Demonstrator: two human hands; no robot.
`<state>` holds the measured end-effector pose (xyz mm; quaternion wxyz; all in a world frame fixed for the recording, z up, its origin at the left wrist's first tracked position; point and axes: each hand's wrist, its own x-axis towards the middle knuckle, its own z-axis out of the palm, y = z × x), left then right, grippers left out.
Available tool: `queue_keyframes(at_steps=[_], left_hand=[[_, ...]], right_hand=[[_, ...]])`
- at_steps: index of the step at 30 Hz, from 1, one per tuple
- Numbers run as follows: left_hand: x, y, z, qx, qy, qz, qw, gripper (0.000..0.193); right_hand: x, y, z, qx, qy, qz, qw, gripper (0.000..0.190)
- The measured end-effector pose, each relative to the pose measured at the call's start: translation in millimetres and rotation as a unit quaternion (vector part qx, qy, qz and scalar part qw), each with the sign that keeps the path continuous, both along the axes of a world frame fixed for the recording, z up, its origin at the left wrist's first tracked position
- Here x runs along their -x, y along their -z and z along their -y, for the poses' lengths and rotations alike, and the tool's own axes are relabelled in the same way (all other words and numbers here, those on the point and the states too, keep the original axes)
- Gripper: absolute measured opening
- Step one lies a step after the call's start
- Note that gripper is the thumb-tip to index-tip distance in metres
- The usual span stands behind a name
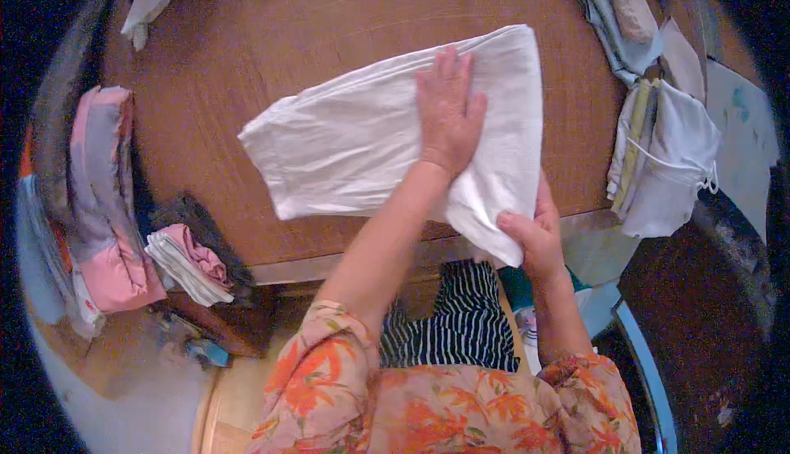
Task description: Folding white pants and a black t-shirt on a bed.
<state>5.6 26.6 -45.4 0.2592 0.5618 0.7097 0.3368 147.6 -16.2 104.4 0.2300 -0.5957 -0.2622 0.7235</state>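
Observation:
A white cloth garment (364, 139), folded lengthwise, lies across the brown wooden table (296, 40). Its narrower, hemmed end points left and its wider end is at the right; I cannot tell exactly what kind of garment it is. My left hand (452, 111) rests flat on the upper right part of the cloth, palm down, gripping nothing. At the table's near edge, my right hand (538, 232) pinches the garment's lower right corner, thumb on top and fingers hidden beneath. That corner is bunched and hangs past the edge.
Folded pink and grey cloth (105, 176) is stacked at left, beside a small pile of white and pink cloths (188, 262). On the right stand folded fabrics (629, 139) and a white drawstring garment (679, 157). A light blue chair frame (645, 367) is at lower right.

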Motion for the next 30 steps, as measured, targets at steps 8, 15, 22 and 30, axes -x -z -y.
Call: queue_keyframes(at_steps=[8, 15, 22, 30], left_hand=[[38, -35, 49, 0.003, -0.192, 0.595, 0.780, 0.054], [88, -5, 66, 0.089, -0.198, 0.676, 0.704, 0.062], [121, 12, 67, 0.105, -0.211, 0.691, 0.683, 0.062], [134, -15, 95, 0.110, -0.201, 0.717, 0.659, 0.062]], right_hand=[[18, -23, 5, -0.107, -0.125, 0.050, 0.985, 0.078], [118, 18, 53, -0.279, -0.521, 0.178, 0.787, 0.080], [157, 33, 68, -0.320, -0.498, 0.200, 0.781, 0.076], [188, 17, 63, -0.301, -0.507, 0.193, 0.784, 0.075]])
